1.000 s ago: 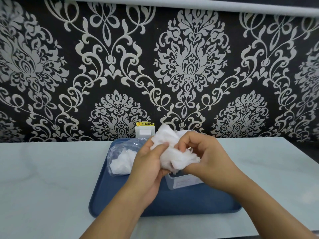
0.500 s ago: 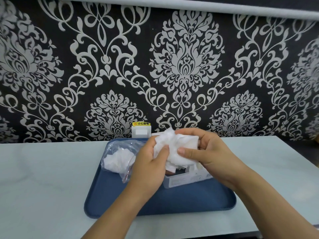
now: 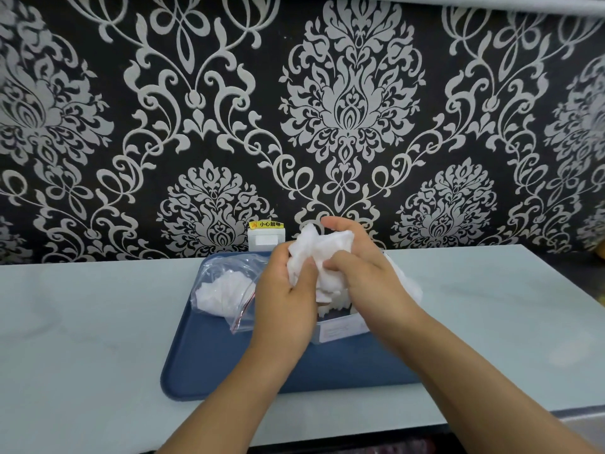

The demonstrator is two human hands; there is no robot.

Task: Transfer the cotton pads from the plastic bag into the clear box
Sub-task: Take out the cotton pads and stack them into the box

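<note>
A bunch of white cotton pads (image 3: pixel 322 253) is held between both hands above the clear box (image 3: pixel 340 329), whose front wall shows under my wrists. My left hand (image 3: pixel 288 296) grips the bunch from the left, thumb curled over it. My right hand (image 3: pixel 360 267) grips it from the right and top. More pads spill over the box's right side (image 3: pixel 409 283). The clear plastic bag (image 3: pixel 226 290), with pads still inside, lies on the left part of the blue tray (image 3: pixel 209 362).
The tray sits on a pale table (image 3: pixel 82 322) against a black and silver patterned wall. A white wall socket with a yellow label (image 3: pixel 265 237) stands just behind the tray. The table's front edge runs close to my forearms.
Both hands have kept kneading the bunch of pads above the box; the right hand has risen over the top of it. The view has shifted slightly.
</note>
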